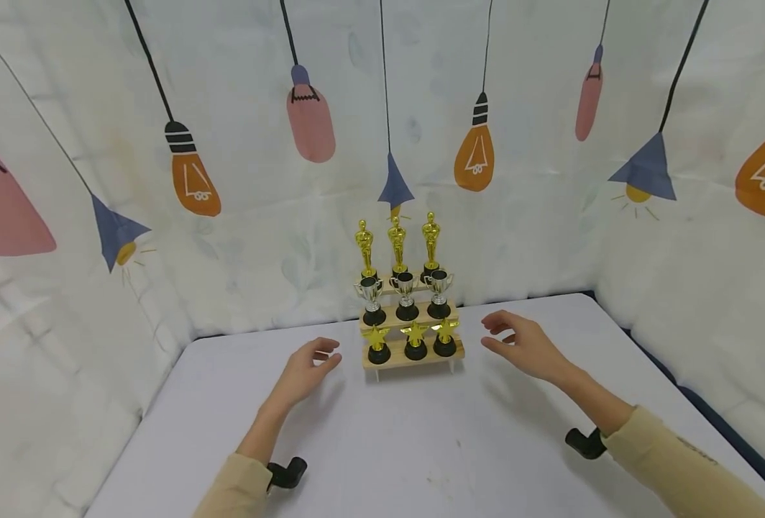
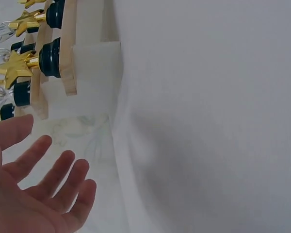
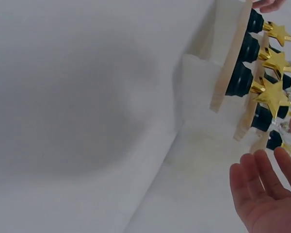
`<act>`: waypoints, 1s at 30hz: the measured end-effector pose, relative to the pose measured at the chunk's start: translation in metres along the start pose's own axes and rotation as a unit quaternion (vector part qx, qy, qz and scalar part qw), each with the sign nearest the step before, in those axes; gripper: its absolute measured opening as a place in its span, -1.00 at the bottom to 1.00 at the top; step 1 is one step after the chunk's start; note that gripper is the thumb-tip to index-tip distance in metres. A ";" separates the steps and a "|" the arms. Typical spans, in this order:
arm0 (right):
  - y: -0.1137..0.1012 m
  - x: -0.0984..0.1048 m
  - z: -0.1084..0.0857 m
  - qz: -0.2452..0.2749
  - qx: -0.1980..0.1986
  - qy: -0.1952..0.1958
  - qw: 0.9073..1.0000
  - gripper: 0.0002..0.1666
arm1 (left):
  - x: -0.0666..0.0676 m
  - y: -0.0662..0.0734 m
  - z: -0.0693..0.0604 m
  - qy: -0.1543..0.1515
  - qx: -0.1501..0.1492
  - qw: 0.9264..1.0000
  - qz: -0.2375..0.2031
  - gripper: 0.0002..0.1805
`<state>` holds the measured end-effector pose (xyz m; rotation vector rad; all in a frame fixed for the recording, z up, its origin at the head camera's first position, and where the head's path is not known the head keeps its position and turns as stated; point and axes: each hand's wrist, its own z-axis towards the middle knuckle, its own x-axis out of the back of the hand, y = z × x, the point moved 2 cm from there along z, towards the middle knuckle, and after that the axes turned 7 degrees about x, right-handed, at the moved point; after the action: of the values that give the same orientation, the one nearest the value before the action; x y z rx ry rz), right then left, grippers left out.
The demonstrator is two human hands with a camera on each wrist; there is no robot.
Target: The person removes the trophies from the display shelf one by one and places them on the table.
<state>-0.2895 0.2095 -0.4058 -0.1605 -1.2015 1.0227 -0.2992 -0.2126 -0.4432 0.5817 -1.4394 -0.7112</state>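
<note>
Closest, at lower left, is the left sleeve (image 1: 235,488); beyond it the left hand (image 1: 305,368) hovers empty, fingers loosely parted and bent, the wooden trophy stand (image 1: 397,361) just to its right. That stand sits on the table (image 1: 382,446) between both hands — long axis running side to side, from one hand toward the other — touching neither. Just right of it hangs the right hand (image 1: 523,347), empty too, thumb apart from its softly bent fingers; which hand is nearer, I cannot tell.
</note>
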 end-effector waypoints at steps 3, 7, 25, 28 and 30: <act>-0.003 -0.005 0.002 0.024 -0.003 -0.003 1.000 -0.64 | -0.005 0.004 -0.001 -0.008 0.020 0.999 -0.030 -0.64; -0.004 -0.012 0.004 0.046 -0.016 -0.008 0.999 -0.65 | -0.014 0.009 0.000 -0.041 0.047 0.993 -0.098 -0.62; 0.005 -0.048 0.021 0.078 -0.075 0.018 0.994 -0.63 | -0.043 0.012 0.008 -0.091 0.128 0.936 -0.314 -0.56; 0.005 -0.053 0.024 0.083 -0.083 0.020 0.993 -0.62 | -0.044 0.011 0.009 -0.100 0.130 0.930 -0.330 -0.54; 0.005 -0.056 0.026 0.083 -0.086 0.020 0.993 -0.61 | -0.045 0.011 0.010 -0.107 0.133 0.924 -0.342 -0.53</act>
<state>-0.3133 0.1616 -0.4371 -0.4209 -1.2550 1.0544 -0.3077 -0.1717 -0.4650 1.2862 -1.5481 -1.1589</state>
